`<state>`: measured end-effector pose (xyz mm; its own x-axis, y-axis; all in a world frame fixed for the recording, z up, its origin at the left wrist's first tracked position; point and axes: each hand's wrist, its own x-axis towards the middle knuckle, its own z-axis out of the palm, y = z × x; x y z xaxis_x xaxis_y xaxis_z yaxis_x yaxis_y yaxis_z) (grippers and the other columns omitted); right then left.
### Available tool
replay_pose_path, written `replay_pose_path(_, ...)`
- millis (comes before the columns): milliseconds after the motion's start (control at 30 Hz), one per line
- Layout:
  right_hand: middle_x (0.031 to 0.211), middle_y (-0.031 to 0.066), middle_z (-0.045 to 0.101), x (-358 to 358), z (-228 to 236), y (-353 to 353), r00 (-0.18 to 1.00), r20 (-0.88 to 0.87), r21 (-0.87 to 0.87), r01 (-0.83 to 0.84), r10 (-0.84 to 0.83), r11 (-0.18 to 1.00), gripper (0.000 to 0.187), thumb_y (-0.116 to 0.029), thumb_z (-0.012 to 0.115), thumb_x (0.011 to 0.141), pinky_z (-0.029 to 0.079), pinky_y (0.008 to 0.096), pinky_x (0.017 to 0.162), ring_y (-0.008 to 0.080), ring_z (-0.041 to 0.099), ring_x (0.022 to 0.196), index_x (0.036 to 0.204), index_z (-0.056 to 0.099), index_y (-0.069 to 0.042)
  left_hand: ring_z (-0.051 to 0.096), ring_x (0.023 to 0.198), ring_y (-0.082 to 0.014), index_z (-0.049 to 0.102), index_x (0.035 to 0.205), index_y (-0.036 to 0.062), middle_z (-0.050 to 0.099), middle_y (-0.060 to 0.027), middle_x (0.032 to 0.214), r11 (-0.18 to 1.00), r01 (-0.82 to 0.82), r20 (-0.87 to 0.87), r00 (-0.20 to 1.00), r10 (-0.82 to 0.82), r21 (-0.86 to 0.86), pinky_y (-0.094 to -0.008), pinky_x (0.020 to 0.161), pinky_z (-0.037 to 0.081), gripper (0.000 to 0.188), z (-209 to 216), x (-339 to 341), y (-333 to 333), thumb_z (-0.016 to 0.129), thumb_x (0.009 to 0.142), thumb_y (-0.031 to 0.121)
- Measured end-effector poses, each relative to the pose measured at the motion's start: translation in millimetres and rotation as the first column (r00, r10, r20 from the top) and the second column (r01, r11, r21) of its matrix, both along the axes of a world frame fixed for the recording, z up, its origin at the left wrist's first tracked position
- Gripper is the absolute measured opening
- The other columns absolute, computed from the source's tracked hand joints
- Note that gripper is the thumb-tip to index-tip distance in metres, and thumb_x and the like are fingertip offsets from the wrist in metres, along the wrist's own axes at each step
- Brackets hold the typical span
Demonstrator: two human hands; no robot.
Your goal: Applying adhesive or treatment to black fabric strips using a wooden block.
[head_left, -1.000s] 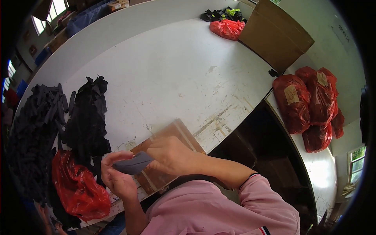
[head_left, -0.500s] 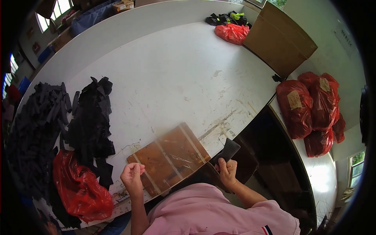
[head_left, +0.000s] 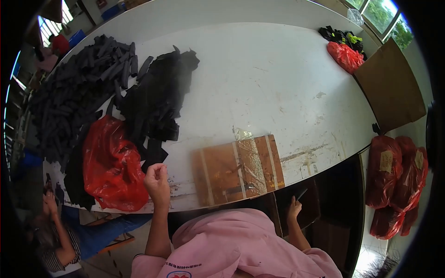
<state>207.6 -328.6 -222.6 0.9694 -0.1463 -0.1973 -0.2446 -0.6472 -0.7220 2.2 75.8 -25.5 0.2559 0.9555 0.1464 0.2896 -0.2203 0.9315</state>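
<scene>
My left hand (head_left: pixel 158 184) is raised near the table's front edge, just right of a crumpled red plastic bag (head_left: pixel 113 167). Its fingers are curled against the thumb, and nothing shows between them. Over the dark space below the edge, my right hand (head_left: pixel 294 208) grips a flat black rectangular piece (head_left: pixel 302 193), now seen almost edge-on. Between my hands, a brown cardboard sheet (head_left: pixel 222 173) with strips of clear tape lies flat at the front of the white table (head_left: pixel 259 78). Dark cut fabric pieces (head_left: pixel 157 92) are heaped beyond the red bag.
A large pile of dark grey strips (head_left: pixel 69 97) covers the table's left end. Far right are a small red bag (head_left: pixel 345 56), an upright cardboard panel (head_left: pixel 391 85) and several filled red bags (head_left: pixel 384 171). Another person (head_left: pixel 58 231) is at lower left.
The view has swung left, so the table's contents appear farther right. My right hand has gone lower, away from the cardboard sheet, and the black piece has turned edge-on. My left hand stays closed.
</scene>
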Motion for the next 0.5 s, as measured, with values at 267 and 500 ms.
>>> replay_pose_path(267, 0.055, 0.009, 0.053, 12, -21, -13, 0.832, -0.549, 0.145, 0.002, 0.078, 0.989, 0.029, -0.026, 0.056, 0.079, 0.035, 0.0285, 0.03, 0.016, 0.049, 0.039, 0.072, 0.055, 0.002, 0.048, 0.095, -0.0296, 0.049, 0.101, -0.0024, 0.05, -0.018, 0.103, 0.941, 0.065, -0.488, 0.866, 0.113, 0.333, -0.0366, 0.083, 0.039, 0.029, -5, -8, 14, 0.056, 0.074, 0.004)
replay_pose_path(500, 0.066, 0.0107, 0.06, -29, -27, -29, 0.76, -0.606, 0.1, -0.221, 0.235, 0.97, 0.023, -0.018, 0.055, 0.08, 0.046, 0.0297, 0.037, 0.0184, 0.058, 0.048, 0.087, 0.06, 0.003, 0.036, 0.11, -0.0348, 0.041, 0.115, -0.0007, 0.039, -0.0208, 0.117, 0.923, 0.155, -0.725, 0.669, 0.165, 0.353, -0.0439, 0.092, 0.029, 0.045, -37, 9, 23, 0.058, 0.076, 0.017)
